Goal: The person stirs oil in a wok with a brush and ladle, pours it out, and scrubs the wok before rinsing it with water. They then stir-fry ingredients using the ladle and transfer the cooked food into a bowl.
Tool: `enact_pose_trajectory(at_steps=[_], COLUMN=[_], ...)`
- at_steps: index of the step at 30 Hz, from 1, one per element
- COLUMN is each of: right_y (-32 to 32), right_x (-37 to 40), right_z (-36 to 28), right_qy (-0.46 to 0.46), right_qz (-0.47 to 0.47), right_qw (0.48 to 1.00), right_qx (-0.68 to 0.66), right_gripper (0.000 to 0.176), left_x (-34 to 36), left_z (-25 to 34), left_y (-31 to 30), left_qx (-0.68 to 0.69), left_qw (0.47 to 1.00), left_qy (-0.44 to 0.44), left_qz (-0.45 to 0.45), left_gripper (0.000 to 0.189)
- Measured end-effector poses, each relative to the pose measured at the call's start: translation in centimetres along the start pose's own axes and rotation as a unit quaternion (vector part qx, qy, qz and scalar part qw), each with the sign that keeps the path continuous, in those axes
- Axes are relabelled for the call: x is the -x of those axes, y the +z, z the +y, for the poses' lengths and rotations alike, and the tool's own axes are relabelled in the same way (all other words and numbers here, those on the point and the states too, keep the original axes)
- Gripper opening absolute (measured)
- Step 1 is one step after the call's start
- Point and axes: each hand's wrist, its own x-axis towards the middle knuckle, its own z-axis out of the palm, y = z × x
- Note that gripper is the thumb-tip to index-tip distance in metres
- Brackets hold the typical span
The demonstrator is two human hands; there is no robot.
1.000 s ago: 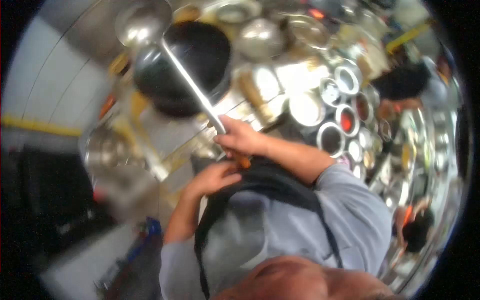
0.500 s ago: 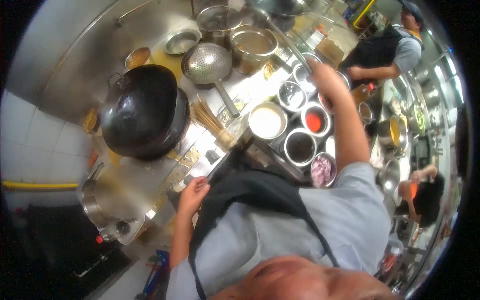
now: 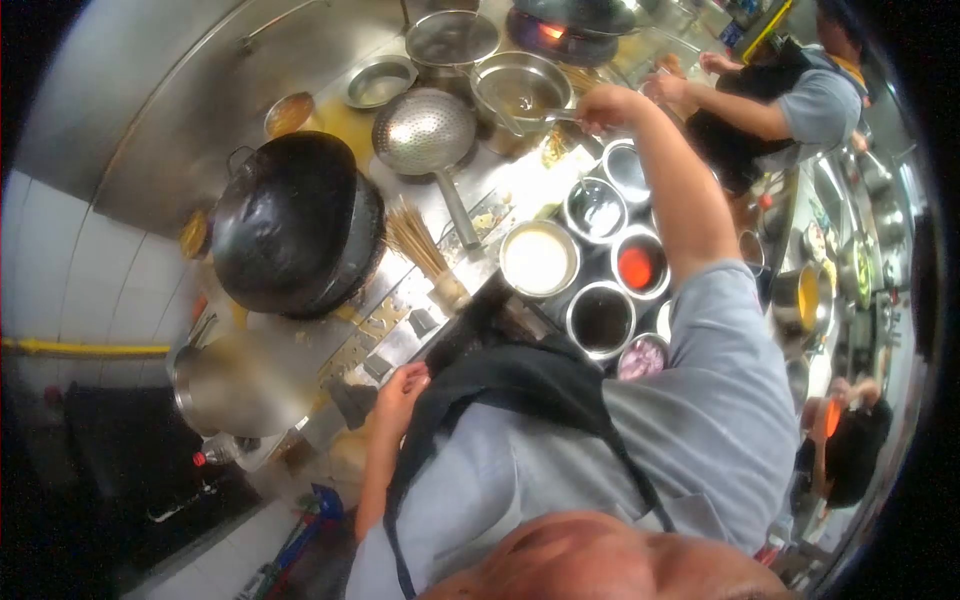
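Counter [image 3: 489, 257] of shiny steel, crowded with cookware, spreads out below my camera. I have the right hand [image 3: 605, 108] reaching over the far part of it, closed around the handle of a steel ladle [image 3: 562, 115]. The ladle reaches over the rim of a round metal pot [image 3: 524, 54]; I cannot make out how deep its bowl sits. My left hand [image 3: 402, 388] is low, by the near edge and just beside the black apron [image 3: 520, 376], its fingers loosely curled; I cannot tell whether it holds anything.

Left of the pot lies a round perforated steel strainer [image 3: 424, 130], its handle pointing toward me. Nearer, a bamboo whisk brush [image 3: 418, 245] with a bound end lies between the strainer's handle and a large black wok [image 3: 285, 222], which sits at the left.

Right of the brush, round metal tubs stand close together: one of white liquid [image 3: 537, 258], one of bright red contents [image 3: 635, 267], one of dark liquid [image 3: 600, 320] and, partly behind my sleeve, one of chopped purple pieces [image 3: 642, 358].

Orange flame [image 3: 551, 32] glows beneath another dark wok [image 3: 575, 12] at the far edge. A co-worker in a dark apron [image 3: 765, 95] stands to the upper right, well apart from my left hand.
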Motion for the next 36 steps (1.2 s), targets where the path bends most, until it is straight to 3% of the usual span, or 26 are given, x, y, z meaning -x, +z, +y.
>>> enact_pose_trajectory(at_steps=[1,3,5,7,11,19,24,27,31,36], right_y=[-0.1,0.9,3.0,6.3,5.9,11.0,12.1,10.5,10.9,15.8], right_x=[0.2,1.6,4.2,8.4,10.2,16.6,17.7,17.2,18.8,22.4], right_z=[0.6,2.5,3.1,2.8,4.5,3.2,2.7,2.0,0.3,-3.4], right_qy=[-0.001,-0.020,-0.023,-0.042,-0.094,-0.099,-0.150,-0.108,-0.133,-0.148], right_qz=[-0.002,0.062,0.038,0.187,0.104,0.195,0.161,0.111,0.038,0.063], right_qw=[1.000,0.987,0.984,0.968,0.976,0.940,0.929,0.954,0.962,0.972], right_qx=[0.001,-0.146,-0.173,-0.162,-0.169,-0.260,-0.297,-0.258,-0.235,-0.173], right_gripper=[0.014,0.008,0.009,0.010,0.013,0.010,0.012,0.013,0.017,0.021], left_x=[0.1,0.2,0.3,0.3,-0.3,-1.1,-1.3,-1.0,-0.6,0.1], left_z=[0.2,0.6,0.6,0.5,-0.1,1.3,-0.9,-1.0,-1.8,-2.4], left_y=[0.1,0.1,0.0,-0.3,-0.6,-1.3,-2.0,-2.4,-3.1,-4.2], left_qx=[0.016,0.034,0.025,0.018,0.013,-0.018,-0.013,-0.004,-0.020,-0.020], left_qw=[1.000,0.999,0.999,1.000,1.000,0.999,0.998,0.998,0.998,0.998], left_qy=[-0.001,-0.003,0.016,0.005,0.001,0.008,0.043,0.035,0.029,0.050], left_qz=[0.005,0.011,0.027,0.021,0.002,-0.034,-0.048,-0.056,-0.052,-0.024], left_gripper=[0.034,0.033,0.033,0.034,0.035,0.036,0.037,0.037,0.037,0.037])
